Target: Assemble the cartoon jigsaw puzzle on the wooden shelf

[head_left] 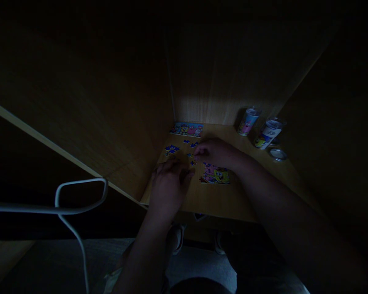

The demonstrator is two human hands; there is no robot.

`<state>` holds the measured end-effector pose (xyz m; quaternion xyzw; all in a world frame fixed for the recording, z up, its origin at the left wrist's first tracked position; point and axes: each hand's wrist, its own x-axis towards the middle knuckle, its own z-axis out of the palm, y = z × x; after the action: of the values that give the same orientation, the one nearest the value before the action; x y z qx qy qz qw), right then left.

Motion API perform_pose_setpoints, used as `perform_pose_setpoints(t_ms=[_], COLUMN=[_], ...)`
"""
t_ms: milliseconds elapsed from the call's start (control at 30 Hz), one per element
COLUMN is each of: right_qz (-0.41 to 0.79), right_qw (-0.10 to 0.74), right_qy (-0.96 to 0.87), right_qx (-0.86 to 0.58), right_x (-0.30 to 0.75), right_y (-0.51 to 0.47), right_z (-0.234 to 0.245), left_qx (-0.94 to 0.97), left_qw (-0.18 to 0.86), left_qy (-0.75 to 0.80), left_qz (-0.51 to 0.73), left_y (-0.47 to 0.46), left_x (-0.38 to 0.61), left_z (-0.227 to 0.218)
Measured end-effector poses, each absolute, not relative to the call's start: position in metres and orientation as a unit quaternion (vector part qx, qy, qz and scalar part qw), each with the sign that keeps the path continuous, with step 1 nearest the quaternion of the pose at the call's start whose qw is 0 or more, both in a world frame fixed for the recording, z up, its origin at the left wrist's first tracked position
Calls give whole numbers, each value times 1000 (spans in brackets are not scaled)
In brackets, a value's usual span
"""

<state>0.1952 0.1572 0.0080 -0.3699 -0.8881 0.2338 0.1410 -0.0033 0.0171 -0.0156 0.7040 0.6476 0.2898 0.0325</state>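
In the dim light, my right hand (214,152) reaches in over the wooden surface, its thumb and fingertips closed on a small jigsaw piece (190,155), mostly covered by the fingers. My left hand (169,181) rests palm down to the left, fingers bent and thumb held apart, with no piece visible in it. Loose blue-backed jigsaw pieces (172,149) lie beyond the left fingers, and another loose piece (193,163) lies between the hands. A partly joined cartoon puzzle (216,174), pink and yellow, lies below my right wrist.
A joined cartoon puzzle strip (187,129) lies against the back panel. Two clear-topped printed canisters, a pink-and-blue can (247,121) and a white-and-yellow can (267,134), stand at the back right beside a round metal lid (277,154). A white cable (79,211) loops at left.
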Motion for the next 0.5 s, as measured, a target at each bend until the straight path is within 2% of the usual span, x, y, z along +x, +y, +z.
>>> perform_pose_setpoints(t_ms=[167, 500], right_qz=[282, 275], right_qw=[117, 118], right_qy=[-885, -885], right_qx=[-352, -356], right_x=[192, 192], right_y=[153, 155], right_z=[6, 3], left_qx=[706, 712], left_qw=[34, 90], left_qy=[645, 613], left_qz=[291, 330], left_y=[19, 20], left_x=[-4, -6], left_z=[-17, -15])
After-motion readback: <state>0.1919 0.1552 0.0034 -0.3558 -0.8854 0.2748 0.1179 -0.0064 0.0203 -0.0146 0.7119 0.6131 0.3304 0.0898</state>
